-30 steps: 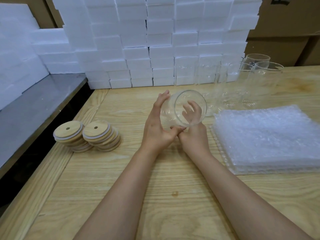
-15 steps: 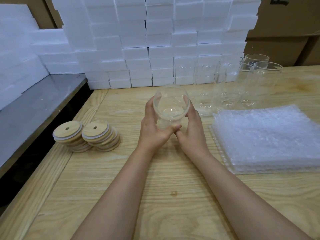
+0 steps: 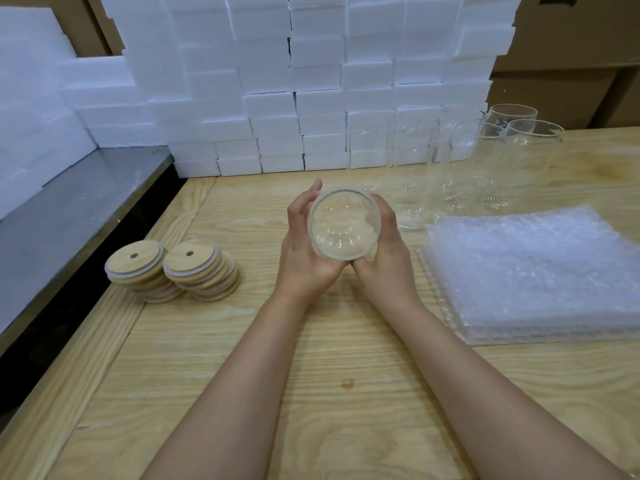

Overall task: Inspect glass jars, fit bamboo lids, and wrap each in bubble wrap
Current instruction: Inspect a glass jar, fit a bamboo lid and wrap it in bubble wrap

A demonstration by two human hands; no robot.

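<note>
Early stage: left hand and right hand grip one clear round glass jar for inspection, round bamboo lids unfitted, clear bubble wrap sheets unused on the desk.

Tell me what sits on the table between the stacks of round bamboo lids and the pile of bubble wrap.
In the head view, only both hands, left hand and right hand, cupping a clear glass jar; the light wooden table there is otherwise bare.
</note>
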